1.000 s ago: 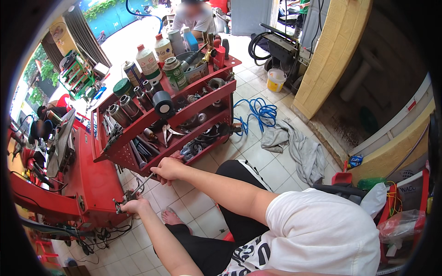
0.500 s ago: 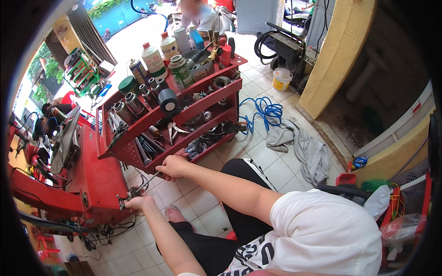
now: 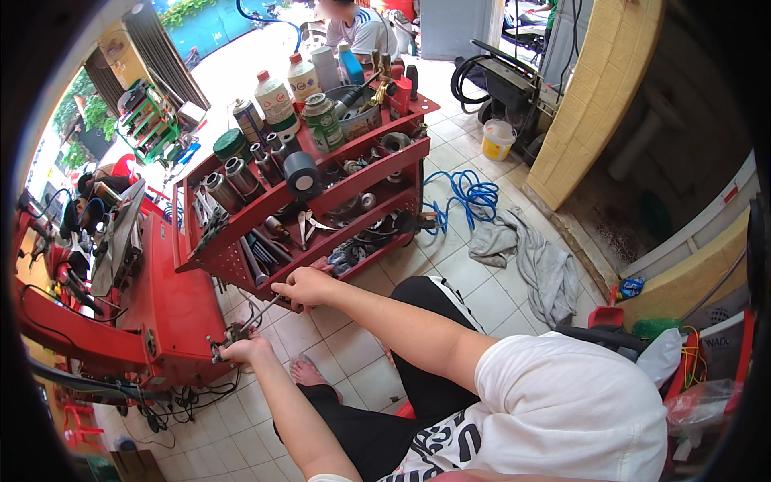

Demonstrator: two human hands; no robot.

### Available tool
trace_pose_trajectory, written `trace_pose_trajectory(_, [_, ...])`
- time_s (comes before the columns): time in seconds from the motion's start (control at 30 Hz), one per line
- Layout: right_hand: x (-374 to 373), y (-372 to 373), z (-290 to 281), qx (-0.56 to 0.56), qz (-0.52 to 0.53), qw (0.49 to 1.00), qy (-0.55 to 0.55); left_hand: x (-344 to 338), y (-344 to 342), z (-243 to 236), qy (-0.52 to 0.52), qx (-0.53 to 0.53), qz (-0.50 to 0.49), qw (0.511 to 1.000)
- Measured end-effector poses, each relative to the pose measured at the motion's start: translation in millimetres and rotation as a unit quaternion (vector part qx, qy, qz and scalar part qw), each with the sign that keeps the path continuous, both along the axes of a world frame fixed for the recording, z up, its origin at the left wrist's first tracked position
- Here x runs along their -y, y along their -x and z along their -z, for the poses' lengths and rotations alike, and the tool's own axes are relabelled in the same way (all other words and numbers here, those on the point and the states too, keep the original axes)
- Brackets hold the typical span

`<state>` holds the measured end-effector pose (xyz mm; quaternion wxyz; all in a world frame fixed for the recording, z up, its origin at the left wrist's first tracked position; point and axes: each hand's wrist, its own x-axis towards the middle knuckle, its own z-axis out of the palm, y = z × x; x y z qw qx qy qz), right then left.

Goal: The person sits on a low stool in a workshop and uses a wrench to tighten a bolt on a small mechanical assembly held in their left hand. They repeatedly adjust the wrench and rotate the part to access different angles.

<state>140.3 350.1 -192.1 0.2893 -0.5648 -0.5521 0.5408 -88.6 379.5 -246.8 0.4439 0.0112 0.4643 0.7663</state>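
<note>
Low in front of the red tool cart (image 3: 321, 210), my left hand (image 3: 247, 349) is closed around a small metal part (image 3: 233, 332), whose exact kind I cannot make out. My right hand (image 3: 305, 287), to its right and a little farther off, has its fingers wrapped round a thin metal rod (image 3: 263, 310). This rod slants down to the left toward the part. Whether its tip touches the part is too small to tell. The cart carries sockets (image 3: 239, 174), bottles (image 3: 275, 100), a spray can (image 3: 321, 122) and pliers (image 3: 305, 228).
A red machine (image 3: 181, 301) stands left of my hands, with black cables (image 3: 186, 403) on the tiles beneath. Right of the cart lie a coiled blue hose (image 3: 470, 197) and a grey cloth (image 3: 534, 261). A white bucket (image 3: 498, 140) stands farther back. Another person (image 3: 363, 34) sits beyond the cart.
The view has shifted slightly. More of the rod shows between my hands, now reaching toward the metal part. Both hands keep their hold. The person beyond the cart has shifted posture.
</note>
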Motion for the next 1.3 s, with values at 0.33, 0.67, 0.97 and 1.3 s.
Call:
trace_pose_trajectory(0.33, [2,7,22,0.033,0.065,0.971,-0.229,1,-8,-5,-0.006,0.001,-0.015,1.0])
trace_pose_trajectory(0.67, [-1,2,4,-0.017,-0.01,1.0,-0.011,-4,4,6,-0.025,0.015,0.004,1.0])
trace_pose_trajectory(0.97, [1,5,11,-0.029,0.01,0.99,-0.135,-1,2,3,-0.025,0.022,0.013,0.999])
trace_pose_trajectory(1.3, [1,3,5,-0.009,-0.009,0.999,-0.052,1,0,1,-0.011,0.02,0.005,1.0])
